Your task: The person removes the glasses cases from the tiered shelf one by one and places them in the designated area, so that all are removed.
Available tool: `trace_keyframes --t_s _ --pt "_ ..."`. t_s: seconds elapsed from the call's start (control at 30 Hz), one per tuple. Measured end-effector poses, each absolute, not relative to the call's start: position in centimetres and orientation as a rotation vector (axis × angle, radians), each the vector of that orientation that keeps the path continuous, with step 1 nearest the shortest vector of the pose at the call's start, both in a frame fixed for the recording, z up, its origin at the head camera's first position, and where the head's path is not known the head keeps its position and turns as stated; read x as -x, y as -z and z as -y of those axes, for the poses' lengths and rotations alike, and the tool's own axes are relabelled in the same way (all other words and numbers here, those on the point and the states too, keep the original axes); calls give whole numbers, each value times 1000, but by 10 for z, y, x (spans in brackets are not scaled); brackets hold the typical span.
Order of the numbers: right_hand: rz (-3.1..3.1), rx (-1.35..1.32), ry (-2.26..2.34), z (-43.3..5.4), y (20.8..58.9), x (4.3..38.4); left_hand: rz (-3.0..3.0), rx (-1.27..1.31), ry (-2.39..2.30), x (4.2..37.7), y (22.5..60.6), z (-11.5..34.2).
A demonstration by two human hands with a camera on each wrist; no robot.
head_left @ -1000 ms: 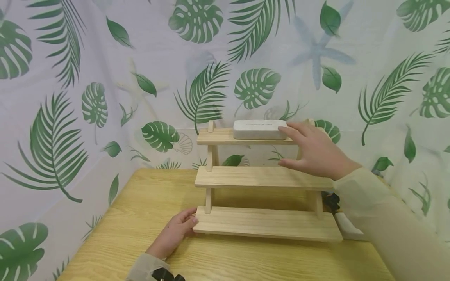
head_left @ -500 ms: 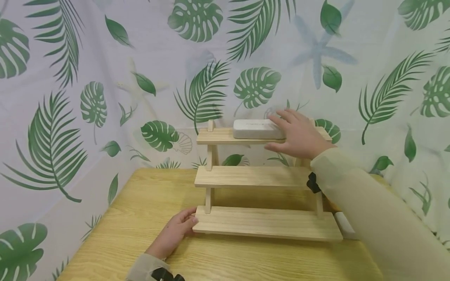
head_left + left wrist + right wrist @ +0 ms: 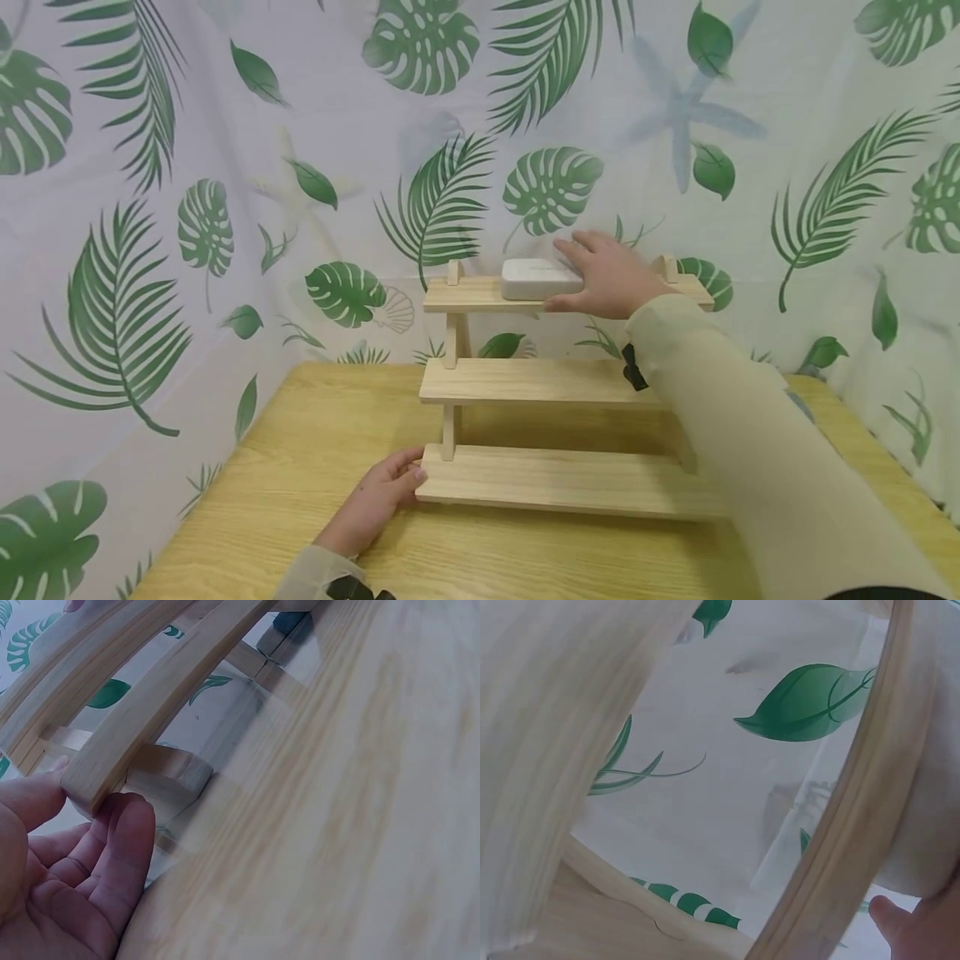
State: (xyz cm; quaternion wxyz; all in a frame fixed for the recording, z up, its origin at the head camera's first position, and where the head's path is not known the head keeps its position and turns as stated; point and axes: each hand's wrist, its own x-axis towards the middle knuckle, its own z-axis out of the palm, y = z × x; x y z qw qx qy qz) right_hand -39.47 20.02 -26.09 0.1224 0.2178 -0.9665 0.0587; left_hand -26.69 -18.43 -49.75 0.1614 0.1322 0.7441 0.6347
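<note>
A three-tier wooden display stand (image 3: 525, 382) stands on the table. A white oblong case (image 3: 540, 281) with rounded corners and small print on its lid lies on the top tier. My right hand (image 3: 611, 279) reaches over the case's right end, fingers spread along its top and back, thumb in front by its lower edge. In the right wrist view the thumb (image 3: 891, 919) shows close beside the white case (image 3: 922, 825). My left hand (image 3: 378, 504) pinches the left end of the bottom tier. The left wrist view shows its thumb above the board (image 3: 112, 757) and fingers beneath.
The wood-grain table (image 3: 330, 433) extends left and in front of the stand. A white cloth with green leaf prints (image 3: 300, 125) hangs close behind and along both sides. My right sleeve (image 3: 757, 442) covers the right ends of the lower tiers.
My right hand has moved left, from the case's right end to farther over it, covering more of the lid. The case, the stand and my left hand have stayed in place.
</note>
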Motion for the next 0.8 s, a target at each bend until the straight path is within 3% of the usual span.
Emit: trace_keyframes --t_s 0.8 --pt "2884 -534 -122 -193 273 395 -2161 -399 -1791 267 497 184"
